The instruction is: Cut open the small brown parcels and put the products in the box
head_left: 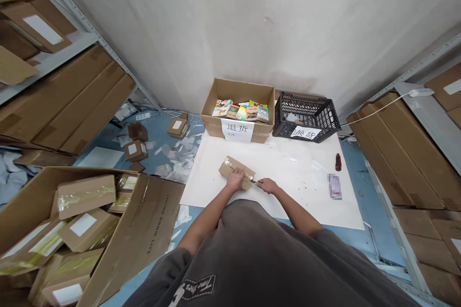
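Note:
A small taped cardboard box (226,165) lies at a slant on the white tabletop (288,201), close to my body. My left hand (235,179) grips it from above, fingers over its top. At the box's right end, my right hand (267,185) is closed around a slim dark-handled knife (256,182), whose tip touches the taped edge. Too little of the knife shows to tell its exact type. Farther right on the table lie a red-and-black utility knife (338,162) and a blurred purplish rectangular item (334,187).
Behind my hands stand a labelled carton (212,127) of small colourful boxes and a black plastic crate (306,136). A large open carton (158,216) full of taped parcels is at my left. Paper scraps (180,158) litter the blue floor. Loaded shelves (382,153) flank both sides.

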Demonstrator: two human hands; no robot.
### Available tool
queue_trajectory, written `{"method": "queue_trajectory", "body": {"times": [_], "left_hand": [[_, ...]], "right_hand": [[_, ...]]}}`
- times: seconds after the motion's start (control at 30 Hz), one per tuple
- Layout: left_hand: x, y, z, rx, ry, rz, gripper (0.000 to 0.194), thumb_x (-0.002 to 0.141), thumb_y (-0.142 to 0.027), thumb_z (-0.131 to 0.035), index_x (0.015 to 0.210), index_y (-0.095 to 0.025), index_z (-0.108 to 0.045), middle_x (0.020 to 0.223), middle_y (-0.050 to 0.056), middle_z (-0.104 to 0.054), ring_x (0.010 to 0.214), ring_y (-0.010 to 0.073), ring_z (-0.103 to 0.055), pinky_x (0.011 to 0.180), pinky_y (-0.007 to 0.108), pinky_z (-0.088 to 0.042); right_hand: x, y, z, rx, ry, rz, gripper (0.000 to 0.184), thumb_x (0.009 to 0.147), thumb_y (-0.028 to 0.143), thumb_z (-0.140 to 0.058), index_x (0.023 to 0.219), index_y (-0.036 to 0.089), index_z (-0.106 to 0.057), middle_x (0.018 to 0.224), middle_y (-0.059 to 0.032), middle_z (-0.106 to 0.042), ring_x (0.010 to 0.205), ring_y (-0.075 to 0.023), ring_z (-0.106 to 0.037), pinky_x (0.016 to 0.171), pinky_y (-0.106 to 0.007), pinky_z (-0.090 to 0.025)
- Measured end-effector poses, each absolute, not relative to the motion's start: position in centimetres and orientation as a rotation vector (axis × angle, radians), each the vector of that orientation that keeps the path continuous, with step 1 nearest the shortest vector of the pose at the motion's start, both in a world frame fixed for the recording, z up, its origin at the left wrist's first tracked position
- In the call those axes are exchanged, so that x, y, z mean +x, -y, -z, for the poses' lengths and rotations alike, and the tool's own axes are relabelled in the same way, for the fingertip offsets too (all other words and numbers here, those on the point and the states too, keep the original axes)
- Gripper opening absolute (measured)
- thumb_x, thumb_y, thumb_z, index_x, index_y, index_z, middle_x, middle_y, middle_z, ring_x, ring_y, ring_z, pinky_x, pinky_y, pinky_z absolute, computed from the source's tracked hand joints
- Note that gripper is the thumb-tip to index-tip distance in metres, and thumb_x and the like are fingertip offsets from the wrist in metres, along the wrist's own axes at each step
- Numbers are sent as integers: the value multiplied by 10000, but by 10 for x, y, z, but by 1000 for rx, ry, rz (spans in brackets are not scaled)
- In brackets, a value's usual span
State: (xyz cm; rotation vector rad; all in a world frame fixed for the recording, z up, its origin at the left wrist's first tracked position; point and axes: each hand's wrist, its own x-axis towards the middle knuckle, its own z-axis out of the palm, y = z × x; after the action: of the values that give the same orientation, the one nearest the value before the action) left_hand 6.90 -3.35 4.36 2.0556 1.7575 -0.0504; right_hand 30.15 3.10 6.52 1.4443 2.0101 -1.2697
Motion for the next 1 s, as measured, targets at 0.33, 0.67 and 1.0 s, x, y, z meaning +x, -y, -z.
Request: {"method": "queue_trajectory", "body": {"times": [0.33,0.67,1.0], "left_hand": [[62,23,-50,2078,-1705,145,742,592,-345,-936,1235,-205,-592,1348,155,-650,1291,359,-578,1090,430,-398],[60,29,-53,2039,-1737,41,677,744,-458,-839,1336,-263,-574,1355,109,-667,1292,337,-581,1075,437,-415],[38,-14,-43,2012,-1667,128,1159,596,-598,-898,1587,-301,-377,1695,133,-308,1589,441,-83,1256,572,-131]], "right_hand": [[270,-68,-77,1332,-2021,1175,292,779,491,-811,710,229,-702,599,9,-644,566,-189,-664,652,-281,-471],[318,-1,-54,1595,-1870,1535,477,981,615,-487,717,222,-545,520,40,-545,414,-127,-509,526,-243,-428],[308,49,-63,1989,-1816,1539,583,1068,633,-189,871,229,-560,661,18,-641,559,-141,-631,663,-223,-482]]}}
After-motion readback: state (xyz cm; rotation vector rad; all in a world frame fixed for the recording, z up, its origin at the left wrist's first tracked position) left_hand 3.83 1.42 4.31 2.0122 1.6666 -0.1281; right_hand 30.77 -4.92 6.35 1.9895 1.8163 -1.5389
